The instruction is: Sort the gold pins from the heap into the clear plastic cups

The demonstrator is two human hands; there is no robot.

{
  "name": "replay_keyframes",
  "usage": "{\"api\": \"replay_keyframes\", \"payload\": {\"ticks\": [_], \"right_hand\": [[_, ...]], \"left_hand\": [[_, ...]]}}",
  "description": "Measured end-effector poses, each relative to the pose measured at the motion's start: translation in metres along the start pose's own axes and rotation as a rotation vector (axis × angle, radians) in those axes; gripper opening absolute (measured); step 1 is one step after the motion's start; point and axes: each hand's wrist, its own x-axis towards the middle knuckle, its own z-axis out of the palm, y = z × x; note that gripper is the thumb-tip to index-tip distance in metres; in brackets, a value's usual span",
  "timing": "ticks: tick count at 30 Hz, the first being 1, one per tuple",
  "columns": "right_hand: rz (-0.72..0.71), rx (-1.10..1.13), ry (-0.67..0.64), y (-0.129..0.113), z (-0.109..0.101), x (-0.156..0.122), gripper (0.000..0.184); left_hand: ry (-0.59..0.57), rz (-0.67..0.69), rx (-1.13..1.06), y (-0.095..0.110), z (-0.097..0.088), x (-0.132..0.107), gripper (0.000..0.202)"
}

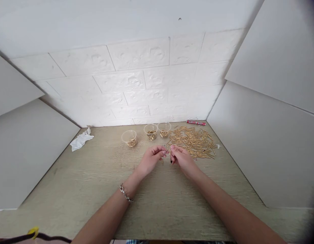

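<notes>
My left hand [152, 159], with a chain bracelet at the wrist, is closed in a pinch near the middle of the table. What its fingertips hold is too small to make out. My right hand [182, 158] is closed close beside it, with a thin gold-coloured rod [169, 149] at its fingertips. Just beyond and to the right lies a spread pile of similar gold rods [195, 140]. Behind my hands stand three clear plastic cups: a left cup [129, 136], a middle cup [150, 129] and a right cup [164, 127], each holding small gold-coloured pieces.
A crumpled white plastic bag [81, 139] lies at the table's back left. A red patterned tube [196, 122] rests along the back edge. White panels flank the table [96, 176], and a brick-patterned wall [136, 81] closes the back. A dark cable [49, 236] crosses the front left.
</notes>
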Motion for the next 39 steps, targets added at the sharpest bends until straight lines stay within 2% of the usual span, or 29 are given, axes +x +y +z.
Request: {"api": "replay_keyframes", "payload": {"ticks": [6, 11, 14, 18, 23, 29, 32, 39], "right_hand": [[0.050, 0.003, -0.008, 0.000, -0.002, 0.000, 0.043], [0.022, -0.024, 0.011, 0.000, -0.005, 0.001, 0.031], [-0.032, -0.068, 0.062, -0.003, -0.006, -0.001, 0.025], [-0.158, -0.230, 0.121, -0.010, -0.003, -0.007, 0.017], [-0.252, -0.368, 0.183, -0.013, 0.001, -0.015, 0.013], [-0.352, -0.467, 0.216, -0.010, 0.000, -0.018, 0.012], [-0.370, -0.452, 0.220, -0.010, 0.002, -0.020, 0.013], [-0.282, -0.238, 0.227, -0.010, 0.005, -0.019, 0.016]], "left_hand": [[-0.006, 0.044, 0.057, 0.004, 0.003, -0.002, 0.015], [-0.009, 0.068, 0.085, 0.002, 0.003, -0.001, 0.014], [0.002, 0.058, 0.099, 0.000, 0.004, -0.001, 0.012], [-0.005, 0.051, 0.126, 0.001, 0.006, -0.003, 0.013], [-0.005, 0.106, 0.167, 0.003, 0.005, -0.005, 0.012], [0.017, 0.185, 0.329, 0.005, 0.003, -0.009, 0.015], [0.028, 0.189, 0.385, 0.009, 0.003, -0.011, 0.015], [0.000, 0.209, 0.365, 0.011, 0.002, -0.010, 0.015]]}}
